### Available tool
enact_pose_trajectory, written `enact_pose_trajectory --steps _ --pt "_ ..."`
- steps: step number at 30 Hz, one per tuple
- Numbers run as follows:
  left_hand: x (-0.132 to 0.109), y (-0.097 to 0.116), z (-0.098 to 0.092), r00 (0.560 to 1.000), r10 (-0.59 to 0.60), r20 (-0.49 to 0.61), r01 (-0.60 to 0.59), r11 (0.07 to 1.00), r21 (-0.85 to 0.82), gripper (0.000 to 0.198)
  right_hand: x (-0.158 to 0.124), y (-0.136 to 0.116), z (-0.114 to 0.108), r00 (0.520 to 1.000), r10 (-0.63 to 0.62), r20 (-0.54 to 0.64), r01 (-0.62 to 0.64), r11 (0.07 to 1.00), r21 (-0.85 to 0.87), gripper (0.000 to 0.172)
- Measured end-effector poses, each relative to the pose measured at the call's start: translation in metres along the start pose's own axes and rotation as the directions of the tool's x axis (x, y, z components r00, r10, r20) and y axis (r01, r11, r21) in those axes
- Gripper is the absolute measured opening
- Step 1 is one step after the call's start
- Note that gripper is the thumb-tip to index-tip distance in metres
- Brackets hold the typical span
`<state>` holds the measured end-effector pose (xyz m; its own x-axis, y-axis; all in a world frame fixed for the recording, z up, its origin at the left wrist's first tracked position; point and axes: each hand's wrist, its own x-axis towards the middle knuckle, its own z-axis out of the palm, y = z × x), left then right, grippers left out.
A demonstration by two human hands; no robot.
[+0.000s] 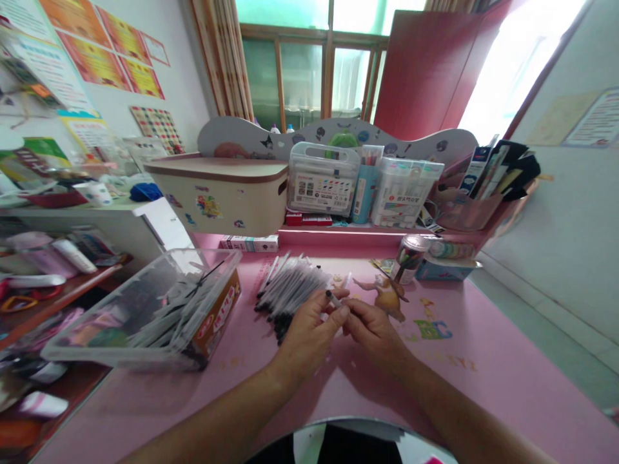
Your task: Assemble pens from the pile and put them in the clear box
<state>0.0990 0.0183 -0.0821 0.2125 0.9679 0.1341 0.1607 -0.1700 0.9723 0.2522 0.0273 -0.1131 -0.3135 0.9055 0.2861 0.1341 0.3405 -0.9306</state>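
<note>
My left hand (309,328) and my right hand (372,327) meet over the pink desk (483,386). Both pinch one slim pen (334,300) with a dark tip, held between their fingertips. Just behind the hands lies a pile of several similar pens (290,287) with clear barrels and black ends. A clear plastic box (145,309) with more pens in it sits to the left of my left hand, tilted over the desk's edge.
A small brown figurine (387,293) and a round tin (409,258) stand right of the hands. Marker cases (322,177) and a cream storage box (222,193) line the raised back shelf. Cluttered shelves (48,277) stand on the left.
</note>
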Motion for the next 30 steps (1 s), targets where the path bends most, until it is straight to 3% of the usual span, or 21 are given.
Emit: enact_pose_trajectory --steps 4,7,11,14,20,30 --pt "0.003 -0.015 0.002 0.985 -0.023 -0.168 -0.009 0.983 -0.185 0.017 0.0 0.003 0.001 0.99 0.128 0.061 -0.13 0.991 0.028 0.018" --pt "0.002 -0.016 0.001 0.97 -0.067 -0.234 -0.001 0.961 -0.276 0.019 0.001 0.007 0.001 0.982 0.151 0.11 -0.149 0.989 -0.024 0.019" --pt "-0.002 -0.019 0.004 0.975 -0.167 -0.147 0.098 0.917 -0.387 0.027 0.001 0.007 0.002 0.953 0.152 0.263 -0.194 0.971 0.142 0.024" --pt "-0.003 -0.028 0.008 0.981 -0.168 -0.1 0.114 0.907 -0.406 0.029 0.001 0.004 0.004 0.931 0.143 0.336 -0.244 0.928 0.28 0.029" --pt "-0.004 -0.03 0.009 0.984 -0.14 -0.115 0.079 0.902 -0.425 0.033 -0.001 0.008 0.008 0.909 0.224 0.351 -0.371 0.818 0.439 0.03" --pt "-0.001 -0.02 -0.002 0.989 -0.115 -0.096 0.069 0.917 -0.394 0.037 -0.003 0.001 0.009 0.854 0.338 0.395 -0.505 0.719 0.478 0.032"
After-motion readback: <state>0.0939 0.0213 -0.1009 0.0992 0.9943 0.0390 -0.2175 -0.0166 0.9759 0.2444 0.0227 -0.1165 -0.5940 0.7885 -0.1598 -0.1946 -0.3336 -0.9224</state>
